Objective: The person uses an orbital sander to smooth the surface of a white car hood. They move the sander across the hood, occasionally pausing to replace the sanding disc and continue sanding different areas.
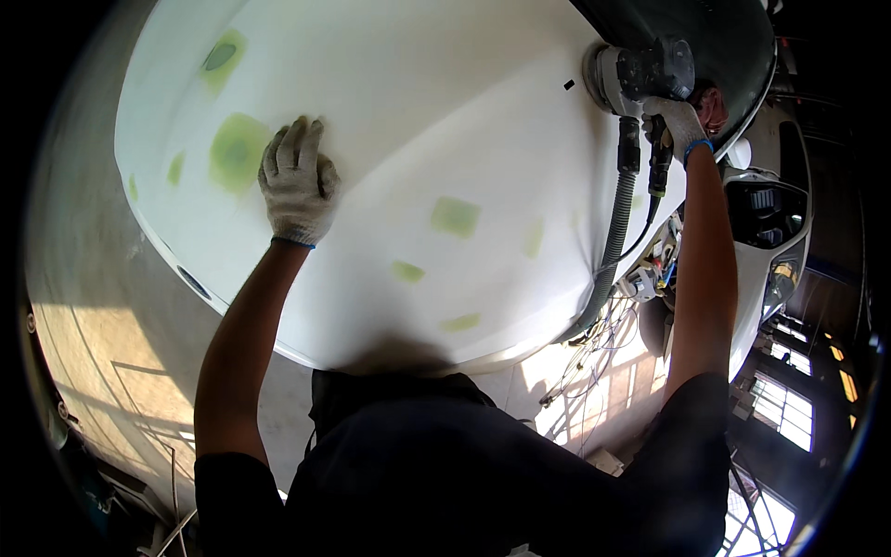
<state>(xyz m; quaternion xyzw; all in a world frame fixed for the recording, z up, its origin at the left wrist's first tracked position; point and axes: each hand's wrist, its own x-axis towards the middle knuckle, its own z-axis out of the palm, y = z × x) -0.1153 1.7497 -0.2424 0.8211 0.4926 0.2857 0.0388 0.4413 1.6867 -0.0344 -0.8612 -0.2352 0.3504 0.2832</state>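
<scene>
My left hand (299, 181), in a pale knitted glove, lies with fingers stretched out on a white car hood (399, 111). It sits just right of a large yellow-green patch (238, 153) on the paint. At the far right, my gloved right hand (676, 123) is wrapped round the rear grip of an orbital sander (645, 72), partly hiding it. The sander's round pad is tilted up on edge, by the hood's border with the dark windshield; whether it touches the paint I cannot tell. A ribbed hose (619, 209) and a cable trail from it toward me.
Smaller yellow-green patches (455, 216) dot the hood. A small black piece (569, 84) lies near the sander. A reddish cloth (713, 111) is beside my right wrist. Tangled cables (594, 357) lie on the floor at right, and another white car (775, 213) stands beyond.
</scene>
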